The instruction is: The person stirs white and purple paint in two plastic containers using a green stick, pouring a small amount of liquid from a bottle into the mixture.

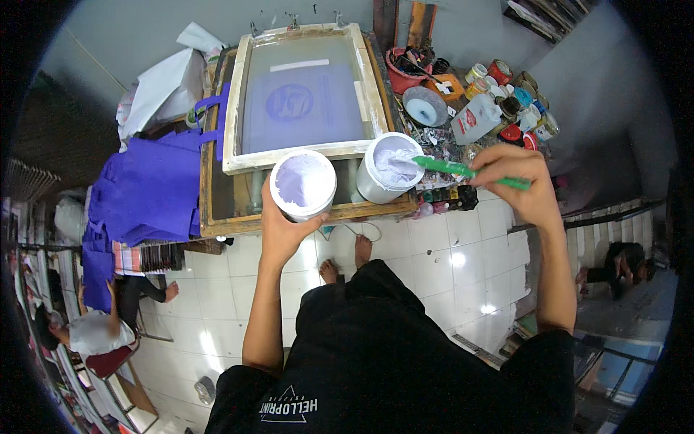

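My left hand (pixel 280 230) wraps round a white plastic tub (pixel 318 208) tilted toward me, its inside coated with pale lavender ink. In my right hand (pixel 519 179) is a green-handled spatula (pixel 452 167), gripped between thumb and fingers. Its tip reaches into a second white tub (pixel 383 192), where thick lavender ink (pixel 396 168) lies. That tub stands at the near edge of a wood-framed printing screen (pixel 240 101). The screen's mesh has a purple-stained area with a round emblem (pixel 290 102).
Purple fabric pieces (pixel 155 192) are heaped left of the printing table (pixel 238 226). To the right stand a grey bowl (pixel 425 108), a translucent jug (pixel 477 120), a pink bucket (pixel 406 78) and several ink jars. A person (pixel 101 334) sits at far left, another (pixel 623 264) at far right.
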A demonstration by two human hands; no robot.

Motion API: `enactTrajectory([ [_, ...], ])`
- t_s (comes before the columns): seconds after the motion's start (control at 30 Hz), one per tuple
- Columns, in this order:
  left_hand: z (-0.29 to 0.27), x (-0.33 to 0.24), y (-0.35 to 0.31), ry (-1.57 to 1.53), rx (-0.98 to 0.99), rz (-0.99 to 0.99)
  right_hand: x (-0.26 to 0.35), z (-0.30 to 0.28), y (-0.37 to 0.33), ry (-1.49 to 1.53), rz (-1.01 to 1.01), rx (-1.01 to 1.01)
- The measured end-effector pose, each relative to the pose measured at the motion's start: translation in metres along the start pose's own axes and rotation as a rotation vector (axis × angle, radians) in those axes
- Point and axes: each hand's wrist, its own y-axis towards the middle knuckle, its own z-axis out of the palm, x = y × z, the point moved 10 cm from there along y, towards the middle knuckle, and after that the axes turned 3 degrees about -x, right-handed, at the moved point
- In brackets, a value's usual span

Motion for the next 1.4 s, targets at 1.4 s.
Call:
enactTrajectory([
  [1.4,0.235,-0.049,-0.047,-0.103,0.805,0.177,0.018,-0.043,0.013,-0.038,-0.026,0.329],
])
